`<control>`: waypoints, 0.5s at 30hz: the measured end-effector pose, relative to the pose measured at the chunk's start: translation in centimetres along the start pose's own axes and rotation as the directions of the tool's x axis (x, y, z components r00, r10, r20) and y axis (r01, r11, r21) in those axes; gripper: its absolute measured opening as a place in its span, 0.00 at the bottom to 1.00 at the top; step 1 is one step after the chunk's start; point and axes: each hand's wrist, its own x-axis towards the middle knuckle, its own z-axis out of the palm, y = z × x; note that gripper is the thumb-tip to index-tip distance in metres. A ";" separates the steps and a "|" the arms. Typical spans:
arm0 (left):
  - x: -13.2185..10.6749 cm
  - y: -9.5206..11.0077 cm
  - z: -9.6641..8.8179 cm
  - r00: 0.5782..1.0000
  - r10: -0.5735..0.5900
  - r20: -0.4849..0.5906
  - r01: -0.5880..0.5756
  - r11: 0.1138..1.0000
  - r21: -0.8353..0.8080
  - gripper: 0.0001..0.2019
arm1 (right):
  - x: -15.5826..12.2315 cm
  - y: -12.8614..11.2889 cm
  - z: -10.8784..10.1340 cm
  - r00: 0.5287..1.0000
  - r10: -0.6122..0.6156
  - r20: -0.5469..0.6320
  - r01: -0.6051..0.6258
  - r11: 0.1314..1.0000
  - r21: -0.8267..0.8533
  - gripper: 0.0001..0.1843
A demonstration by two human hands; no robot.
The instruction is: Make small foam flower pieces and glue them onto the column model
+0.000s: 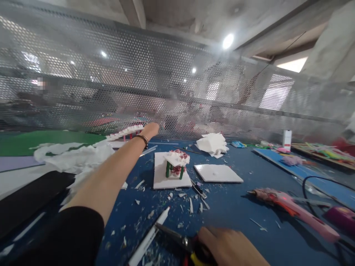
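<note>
While the left hand stretches out, the right hand curls around scissors

Toward the bench's near edge, that one pair should prove stiff, best held by its loops. Near the far edge, beside one stepped white model, probably fragile, I cannot tell the left hand's state. One glue gun, one pen, two small white boards.

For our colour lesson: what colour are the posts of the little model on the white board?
The posts are dark green, clearest in the head view.
</note>
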 end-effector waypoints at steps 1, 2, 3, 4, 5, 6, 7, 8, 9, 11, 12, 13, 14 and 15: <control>-0.3 0.3 -0.5 0.999 0.047 0.009 -0.047 0.999 0.002 0.15 | 0.1 0.0 -0.1 1.000 0.010 0.030 -0.011 1.000 0.010 0.05; -0.6 0.7 -1.1 0.996 0.093 0.016 -0.093 0.996 0.003 0.14 | 0.2 0.0 -0.3 0.998 0.024 0.063 -0.026 0.999 0.024 0.04; -1.2 1.1 -1.6 0.989 0.145 0.019 -0.145 0.989 0.001 0.15 | 0.3 -0.1 -0.5 0.994 0.036 0.099 -0.041 0.998 0.041 0.04; -1.9 1.4 -2.1 0.981 0.192 0.016 -0.192 0.981 -0.001 0.15 | 0.4 -0.2 -0.7 0.990 0.054 0.127 -0.061 0.997 0.054 0.05; -2.7 1.7 -2.6 0.971 0.241 0.009 -0.241 0.971 -0.005 0.14 | 0.4 -0.2 -1.0 0.986 0.076 0.146 -0.085 0.995 0.060 0.06; -3.6 1.9 -3.1 0.957 0.289 -0.001 -0.289 0.957 -0.011 0.13 | 0.3 -0.2 -1.3 0.983 0.100 0.156 -0.110 0.992 0.059 0.06; -4.6 2.1 -3.6 0.939 0.343 -0.014 -0.343 0.939 -0.023 0.11 | 0.2 -0.2 -1.6 0.980 0.126 0.155 -0.136 0.989 0.053 0.06; -5.7 2.2 -4.0 0.918 0.395 -0.027 -0.396 0.918 -0.037 0.11 | 0.1 0.0 -1.9 0.977 0.155 0.145 -0.163 0.986 0.044 0.06; -6.9 2.2 -4.5 0.893 0.449 -0.041 -0.451 0.891 -0.055 0.10 | 0.0 0.2 -2.2 0.974 0.184 0.131 -0.190 0.981 0.034 0.05; -9.4 2.0 -5.1 0.839 0.537 -0.086 -0.544 0.834 -0.097 0.07 | -0.3 0.9 -2.7 0.968 0.229 0.107 -0.231 0.973 0.009 0.06; -10.8 1.9 -5.2 0.820 0.563 -0.107 -0.573 0.811 -0.118 0.08 | -0.4 1.4 -3.0 0.964 0.245 0.106 -0.245 0.969 -0.010 0.07; -12.1 1.8 -5.3 0.793 0.591 -0.151 -0.609 0.778 -0.153 0.09 | -0.4 1.9 -3.3 0.960 0.257 0.110 -0.254 0.966 -0.042 0.08; -13.5 1.8 -5.2 0.740 0.631 -0.235 -0.673 0.693 -0.258 0.09 | -0.4 2.4 -3.6 0.956 0.268 0.119 -0.259 0.962 -0.083 0.09; -14.9 1.8 -5.1 0.705 0.645 -0.297 -0.708 0.607 -0.361 0.08 | -0.3 2.9 -3.9 0.950 0.274 0.149 -0.258 0.959 -0.119 0.09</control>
